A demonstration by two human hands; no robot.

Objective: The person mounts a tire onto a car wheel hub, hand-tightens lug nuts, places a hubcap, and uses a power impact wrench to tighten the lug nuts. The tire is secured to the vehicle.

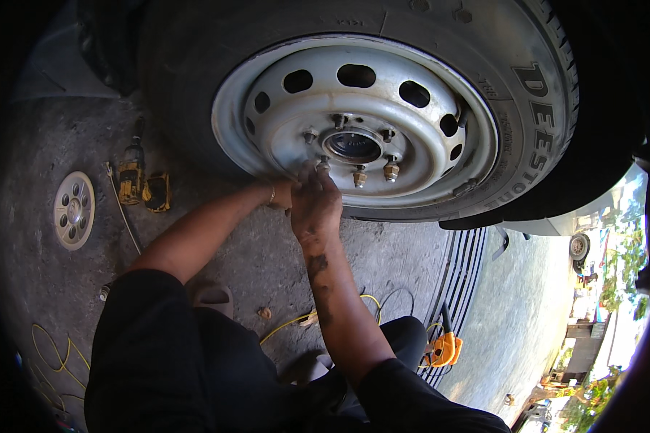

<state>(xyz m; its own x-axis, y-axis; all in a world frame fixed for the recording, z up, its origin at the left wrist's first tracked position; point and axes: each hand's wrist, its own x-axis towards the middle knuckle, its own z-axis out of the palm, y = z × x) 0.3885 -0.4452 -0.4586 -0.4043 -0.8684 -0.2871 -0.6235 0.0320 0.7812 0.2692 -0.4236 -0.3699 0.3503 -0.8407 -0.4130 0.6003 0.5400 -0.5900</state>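
Observation:
A silver steel wheel with a black tyre fills the upper middle. My right hand is closed at the lower left of its hub, fingertips pinching a lug nut on a stud. My left hand is close beside it at the rim's lower edge; its fingers are partly hidden and blurred. One brass-coloured lug nut sits on a stud at the bottom of the hub, and another lug nut is to its right. Bare studs stick out around the centre hole.
On the concrete floor at left lie a round silver wheel cover, a yellow-and-black power drill, a battery pack and a long metal bar. A yellow cord runs beneath my arms. An orange tool rests by a floor grate.

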